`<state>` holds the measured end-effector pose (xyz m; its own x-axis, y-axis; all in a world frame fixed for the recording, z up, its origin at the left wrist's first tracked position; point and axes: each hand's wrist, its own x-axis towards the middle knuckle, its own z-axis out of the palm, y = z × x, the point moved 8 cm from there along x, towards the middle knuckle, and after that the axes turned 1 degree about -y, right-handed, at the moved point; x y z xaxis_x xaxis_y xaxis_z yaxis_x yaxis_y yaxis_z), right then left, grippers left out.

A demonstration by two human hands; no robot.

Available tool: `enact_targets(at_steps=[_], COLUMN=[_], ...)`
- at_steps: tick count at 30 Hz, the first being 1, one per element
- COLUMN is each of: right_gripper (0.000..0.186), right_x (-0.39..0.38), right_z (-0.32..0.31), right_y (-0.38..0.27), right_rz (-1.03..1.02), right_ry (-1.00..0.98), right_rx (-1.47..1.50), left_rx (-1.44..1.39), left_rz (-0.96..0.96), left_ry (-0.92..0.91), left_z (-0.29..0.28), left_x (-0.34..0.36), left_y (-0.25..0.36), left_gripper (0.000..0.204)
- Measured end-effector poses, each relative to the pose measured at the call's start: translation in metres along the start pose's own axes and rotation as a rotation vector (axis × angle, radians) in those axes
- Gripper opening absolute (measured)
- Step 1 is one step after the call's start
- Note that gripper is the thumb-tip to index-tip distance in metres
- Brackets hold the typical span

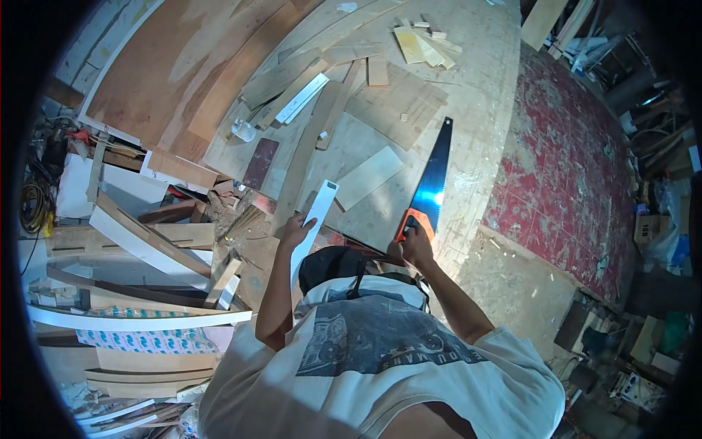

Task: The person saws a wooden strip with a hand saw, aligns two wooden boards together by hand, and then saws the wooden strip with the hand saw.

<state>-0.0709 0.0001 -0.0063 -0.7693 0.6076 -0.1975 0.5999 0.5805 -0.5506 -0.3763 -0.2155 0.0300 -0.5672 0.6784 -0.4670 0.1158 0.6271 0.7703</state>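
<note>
**Saw in one hand, white strip in the other**

The right hand [417, 245] is wrapped tight around the orange handle of a handsaw [430, 183], fingers curled closed on the grip. The blade runs up and away from the fist, catching a bright glare halfway along, its tip pointing toward the far end of the floor. Over on the other side, the left hand [296, 230] closes around a narrow white strip [314, 219], which slants upward from the hand, with a small notch near its top end. Both hands sit just above the person's dark cap [329, 265], arms bent up from a pale printed shirt.

Beyond the hands, the floor is covered with flat wooden boards [365, 175] and planks lying at angles. A scatter of short offcuts [424, 44] sits near the top. Right of the saw there's a patch of worn red floor [570, 175]. To the left, curved white-edged pieces [139, 318] are stacked in a heap.
</note>
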Motion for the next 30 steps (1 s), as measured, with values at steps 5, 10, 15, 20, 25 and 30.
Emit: enact_targets(at_steps=[5,10,15,20,25,30], right_gripper=[0.052,0.083,0.112,0.133,0.133,0.11], right_x=[0.072,0.168,0.193,0.209,0.197,0.181], right_z=[-0.011,-0.033,-0.02,-0.008,0.011,0.007], right_y=[-0.002,0.01,-0.039,0.008,0.009,-0.031], right_rz=[0.102,0.336,0.486,0.522,0.634,0.415], right_ry=[0.221,0.18,-0.083,-0.131,-0.261,-0.067], right_rx=[0.268,0.266,0.168,-0.07,0.034,0.088], left_rx=[0.1,-0.238,-0.259,-0.253,0.083,0.033], left_rz=[-0.086,0.061,-0.042,-0.03,-0.095,-0.129], left_ry=[-0.034,0.056,0.122,0.107,0.287,0.301], left_z=[-0.027,-0.032,-0.038,-0.016,-0.013,-0.007], left_x=[-0.006,-0.009,-0.037,-0.02,0.003,0.028], left_y=[0.004,0.009,-0.027,-0.019,-0.029,-0.033], left_gripper=[0.037,0.035,0.04,0.045,0.045,0.044])
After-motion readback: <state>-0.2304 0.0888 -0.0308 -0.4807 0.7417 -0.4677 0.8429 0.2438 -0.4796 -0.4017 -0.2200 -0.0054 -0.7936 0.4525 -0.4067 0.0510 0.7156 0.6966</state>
